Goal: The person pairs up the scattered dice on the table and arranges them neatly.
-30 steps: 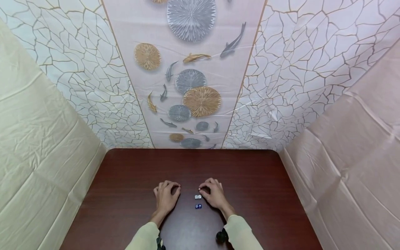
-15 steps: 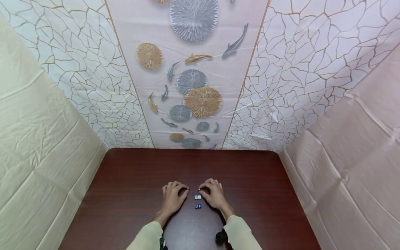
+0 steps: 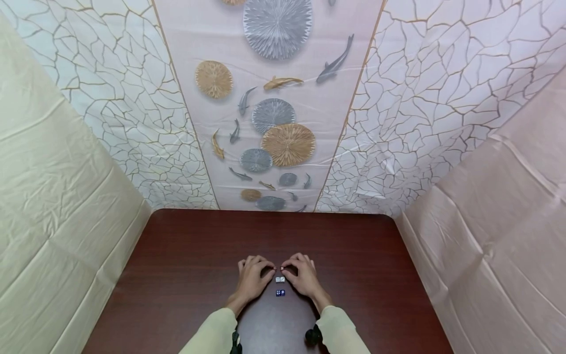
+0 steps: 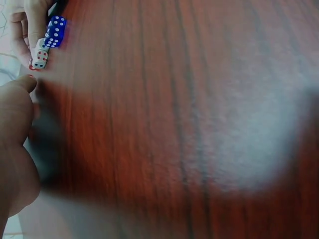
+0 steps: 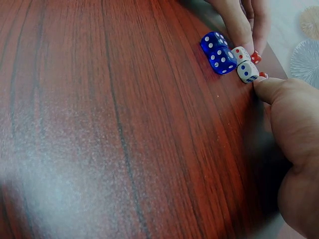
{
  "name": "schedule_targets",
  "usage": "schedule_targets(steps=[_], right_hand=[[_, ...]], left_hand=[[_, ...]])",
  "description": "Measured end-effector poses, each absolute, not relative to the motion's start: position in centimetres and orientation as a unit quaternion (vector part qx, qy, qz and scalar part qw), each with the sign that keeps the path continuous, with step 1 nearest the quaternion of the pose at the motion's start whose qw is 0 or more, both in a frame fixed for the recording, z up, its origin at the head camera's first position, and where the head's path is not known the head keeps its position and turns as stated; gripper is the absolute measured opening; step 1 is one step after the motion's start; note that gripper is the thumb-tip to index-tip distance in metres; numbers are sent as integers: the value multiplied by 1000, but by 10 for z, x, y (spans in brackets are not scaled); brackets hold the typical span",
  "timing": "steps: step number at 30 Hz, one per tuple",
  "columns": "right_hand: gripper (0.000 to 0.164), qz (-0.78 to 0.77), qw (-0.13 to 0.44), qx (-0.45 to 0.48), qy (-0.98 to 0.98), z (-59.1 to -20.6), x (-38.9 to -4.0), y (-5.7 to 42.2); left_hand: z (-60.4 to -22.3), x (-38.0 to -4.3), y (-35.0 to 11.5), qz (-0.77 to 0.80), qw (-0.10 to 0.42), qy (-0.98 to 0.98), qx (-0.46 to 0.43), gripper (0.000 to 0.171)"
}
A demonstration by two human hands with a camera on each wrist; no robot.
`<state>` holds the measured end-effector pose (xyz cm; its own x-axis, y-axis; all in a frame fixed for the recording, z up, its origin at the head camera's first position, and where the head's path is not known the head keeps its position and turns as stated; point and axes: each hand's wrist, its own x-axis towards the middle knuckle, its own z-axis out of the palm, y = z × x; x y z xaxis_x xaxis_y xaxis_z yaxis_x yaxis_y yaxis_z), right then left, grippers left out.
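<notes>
Between thumb and fingertip my left hand (image 3: 254, 279) pinches a red die (image 3: 275, 268) at the table. Facing it, my right hand (image 3: 304, 278) pinches another red die (image 3: 282, 268), with a small gap between the two. Just nearer to me, two white dice (image 3: 280, 279) sit side by side, and two blue dice (image 3: 280, 293) form a pair below them. In the right wrist view the blue dice (image 5: 218, 53) are translucent with white dots, and the white dice (image 5: 244, 64) show red and blue dots. Fingers hide most of both red dice there.
A dark reddish wooden table (image 3: 194, 246) lies under the hands. Behind it hangs a patterned cloth (image 3: 265, 118) with fish and round shapes, and plain pale cloth (image 3: 495, 236) flanks both sides. A black wrist device (image 3: 313, 336) sits at the right sleeve.
My left hand has slid right with its red die, closing most of the distance to the other red die. My right hand and the white and blue dice stay where they were.
</notes>
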<state>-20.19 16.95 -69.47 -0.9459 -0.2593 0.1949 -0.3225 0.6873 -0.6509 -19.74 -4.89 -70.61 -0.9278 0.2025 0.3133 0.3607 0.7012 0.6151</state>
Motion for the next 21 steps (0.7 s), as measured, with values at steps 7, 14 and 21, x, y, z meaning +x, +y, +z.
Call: schedule_targets(steps=[7, 14, 21], right_hand=[[15, 358, 70, 173, -915, -697, -202, 170], [16, 360, 47, 164, -917, -696, -202, 170], [15, 360, 41, 159, -918, -697, -204, 170]], left_hand=[[-706, -202, -46, -344, 106, -918, -164, 10], [-710, -204, -44, -341, 109, -919, -165, 9], [-708, -204, -43, -336, 95, -923, -164, 11]])
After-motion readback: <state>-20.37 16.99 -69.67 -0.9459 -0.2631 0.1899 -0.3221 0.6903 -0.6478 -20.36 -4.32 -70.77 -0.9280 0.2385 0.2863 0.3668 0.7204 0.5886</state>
